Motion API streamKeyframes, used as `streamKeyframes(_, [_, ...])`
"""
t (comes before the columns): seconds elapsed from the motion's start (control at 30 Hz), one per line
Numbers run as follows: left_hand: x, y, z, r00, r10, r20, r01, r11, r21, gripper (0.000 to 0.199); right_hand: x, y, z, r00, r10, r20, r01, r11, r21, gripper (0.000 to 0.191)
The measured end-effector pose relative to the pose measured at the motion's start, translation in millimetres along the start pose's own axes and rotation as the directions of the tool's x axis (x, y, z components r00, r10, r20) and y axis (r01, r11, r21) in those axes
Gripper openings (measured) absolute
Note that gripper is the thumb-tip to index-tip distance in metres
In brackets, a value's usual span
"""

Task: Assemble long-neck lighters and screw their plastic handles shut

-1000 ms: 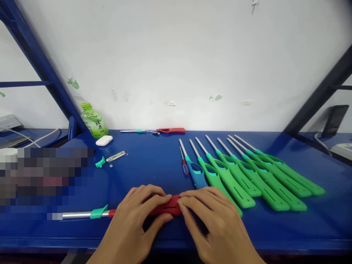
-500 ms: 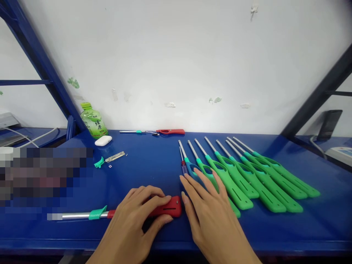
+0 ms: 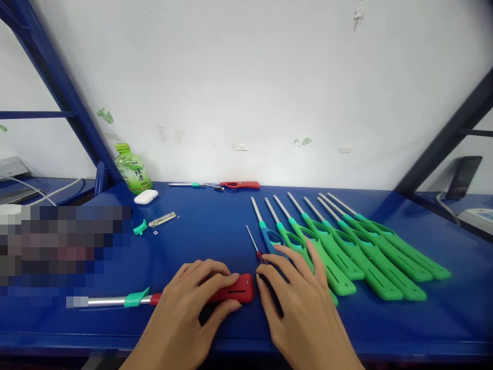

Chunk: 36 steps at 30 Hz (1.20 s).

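Under my left hand point(image 3: 196, 308) lies a red long-necked gas lighter point(image 3: 243, 289). Fingers and thumb are closed around its handle, and the metal tube with a turquoise trigger piece point(image 3: 136, 298) sticks out to the left. A small screwdriver point(image 3: 252, 239) with a thin shaft and dark red collar points away from me. My right hand point(image 3: 298, 298) has its thumb and index finger closed at the screwdriver's handle, which is mostly hidden. Its other fingers spread over a blue lighter point(image 3: 272, 237) and the nearest green lighters point(image 3: 327, 257).
Several green lighters fan out on the right of the blue table point(image 3: 208, 246). Along the wall lies a disassembled red lighter point(image 3: 241, 185). A green bottle point(image 3: 134, 169), a white earphone case point(image 3: 146, 197) and a clear part beside a turquoise trigger point(image 3: 140, 227) are at left.
My right fingers have curled in onto the screwdriver, which has slid toward me and tilted away from the blue lighter. My left hand keeps its hold on the red lighter.
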State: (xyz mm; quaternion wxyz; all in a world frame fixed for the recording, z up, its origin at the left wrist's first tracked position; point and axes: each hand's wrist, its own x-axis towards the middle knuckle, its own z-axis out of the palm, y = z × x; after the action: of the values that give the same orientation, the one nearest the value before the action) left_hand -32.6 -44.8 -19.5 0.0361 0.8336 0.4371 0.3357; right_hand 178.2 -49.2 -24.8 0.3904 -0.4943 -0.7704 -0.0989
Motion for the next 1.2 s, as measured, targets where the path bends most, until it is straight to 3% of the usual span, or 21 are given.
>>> streamKeyframes(0.23, [-1.3,1.1,-2.1,1.0,0.0,0.004,0.0,1.0,-0.004,0.02,-3.1,3.2,2.8,0.999,-0.035,-0.042,0.033,0.999,-0.041,0.023])
streamKeyframes(0.4, [-0.8,0.8,-1.4,1.0,-0.003,0.02,0.003,1.0,-0.002,0.022,4.4,7.5,-10.5,0.977,-0.02,-0.212,0.022,1.0,0.005,0.02])
streamKeyframes(0.47, [-0.7,1.6,-1.5,0.999,-0.011,0.031,0.011,1.0,0.001,0.023,8.2,9.6,-23.1,0.961,0.062,-0.268,-0.031,0.992,0.119,0.02])
streamKeyframes(0.57, [-1.7,3.1,-2.7,0.998,-0.031,0.054,0.031,1.0,0.008,0.024,13.6,10.2,-42.1,0.899,0.328,-0.292,-0.186,0.887,0.424,0.021])
streamKeyframes(0.63, [-2.7,3.2,-3.5,0.998,-0.029,0.059,0.029,1.0,0.004,0.023,17.9,8.3,-49.4,0.852,0.417,-0.316,-0.189,0.808,0.557,0.022])
streamKeyframes(0.7, [-3.3,2.7,-3.6,0.998,-0.015,0.057,0.015,1.0,0.0,0.022,23.0,5.3,-50.2,0.835,0.436,-0.336,-0.15,0.768,0.623,0.019])
streamKeyframes(0.93, [1.0,2.3,-1.9,1.0,0.015,0.024,-0.015,1.0,-0.009,0.022,36.9,-2.7,-28.8,0.947,0.23,-0.224,-0.023,0.745,0.667,0.022])
streamKeyframes(1.2, [1.3,2.8,-3.4,0.999,0.02,0.032,-0.02,1.0,-0.009,0.018,38.8,-6.2,-21.3,0.96,0.127,-0.248,0.055,0.785,0.617,0.028])
